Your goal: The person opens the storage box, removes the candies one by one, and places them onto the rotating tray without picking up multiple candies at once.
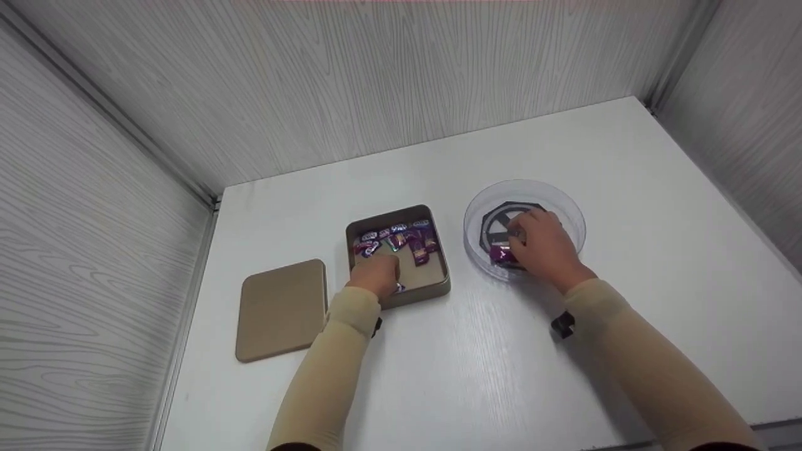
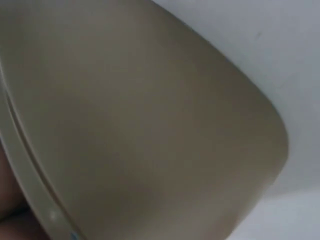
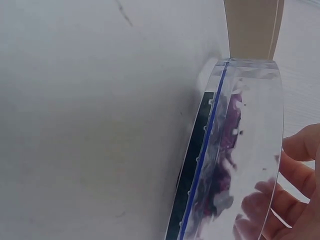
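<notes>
My left hand (image 1: 376, 275) reaches down into the near left part of a brown metal tin (image 1: 446, 285), its fingers curled among wrapped candies (image 1: 420, 250). One wrapper (image 1: 400, 287) shows beside the hand; I cannot tell whether the fingers pinch a candy. My right hand (image 1: 544, 245) dips over the near right side of a clear round plastic container (image 1: 579, 219). Its thumb and fingers stand apart in a loose curve. A purple wrapped candy (image 1: 501, 252) lies beside the thumb. In the right wrist view, fingertips (image 3: 255, 205) show through the container's clear wall (image 3: 260, 125).
The tin's flat brown lid (image 1: 282, 310) lies left of the tin on the white table (image 1: 451, 376). A dark patterned disc (image 1: 492, 222) shows at the round container's bottom. Wood-grain panels (image 1: 351, 75) stand behind the table and at both sides.
</notes>
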`<state>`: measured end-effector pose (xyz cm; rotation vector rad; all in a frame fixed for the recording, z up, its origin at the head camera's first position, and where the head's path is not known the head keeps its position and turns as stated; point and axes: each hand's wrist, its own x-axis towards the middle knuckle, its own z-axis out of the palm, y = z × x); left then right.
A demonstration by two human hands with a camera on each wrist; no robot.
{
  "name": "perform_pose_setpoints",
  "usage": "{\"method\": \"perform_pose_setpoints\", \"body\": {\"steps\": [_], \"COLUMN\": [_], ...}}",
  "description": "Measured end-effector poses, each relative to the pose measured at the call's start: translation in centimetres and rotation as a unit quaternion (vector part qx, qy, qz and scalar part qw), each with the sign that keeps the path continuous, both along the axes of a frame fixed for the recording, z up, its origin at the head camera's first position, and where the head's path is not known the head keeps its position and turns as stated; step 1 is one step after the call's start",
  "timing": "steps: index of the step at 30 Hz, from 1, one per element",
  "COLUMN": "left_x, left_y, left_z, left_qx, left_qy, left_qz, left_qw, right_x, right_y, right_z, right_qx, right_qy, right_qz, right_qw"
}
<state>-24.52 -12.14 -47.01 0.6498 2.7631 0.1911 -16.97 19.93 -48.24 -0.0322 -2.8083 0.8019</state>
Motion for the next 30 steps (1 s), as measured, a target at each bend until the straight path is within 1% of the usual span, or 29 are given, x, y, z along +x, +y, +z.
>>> {"method": "perform_pose_setpoints", "body": {"steps": [3,7,10,12,17,19,23,25,30], "left_x": [-0.2,-0.5,-0.6,-0.7,-0.5,-0.4,0.2,0.5,1.3], "left_y": [0.0,-0.2,-0.3,-0.3,0.1,0.3,0.6,0.8,1.1], "left_z": [-0.1,-0.6,-1.0,-1.1,-0.4,0.0,0.6,0.8,1.3], "left_qx": [0.009,0.027,0.047,0.064,0.116,0.132,0.156,0.175,0.219], "left_qy": [-0.003,0.007,0.006,0.002,-0.020,-0.027,-0.029,-0.032,-0.043], "left_qz": [0.015,0.035,0.047,0.054,0.064,0.068,0.074,0.077,0.077], "left_qw": [0.9998,0.9990,0.9977,0.9965,0.9910,0.9886,0.9845,0.9811,0.9716], "right_x": [0.1,0.2,0.2,0.3,0.4,0.5,0.7,0.8,1.3], "right_y": [0.1,0.1,-0.1,-0.3,-0.8,-1.1,-1.9,-2.4,-4.0], "right_z": [0.0,0.2,0.3,0.3,0.5,0.6,0.7,0.7,0.8], "right_qx": [-0.006,-0.008,-0.006,-0.005,0.004,0.003,-0.009,-0.012,-0.002], "right_qy": [-0.002,-0.001,0.001,0.004,0.028,0.029,0.016,0.013,0.024], "right_qz": [-0.002,-0.005,-0.003,0.004,0.022,0.025,0.035,0.043,0.080], "right_qw": [1.0000,1.0000,1.0000,1.0000,0.9994,0.9993,0.9992,0.9989,0.9965]}}
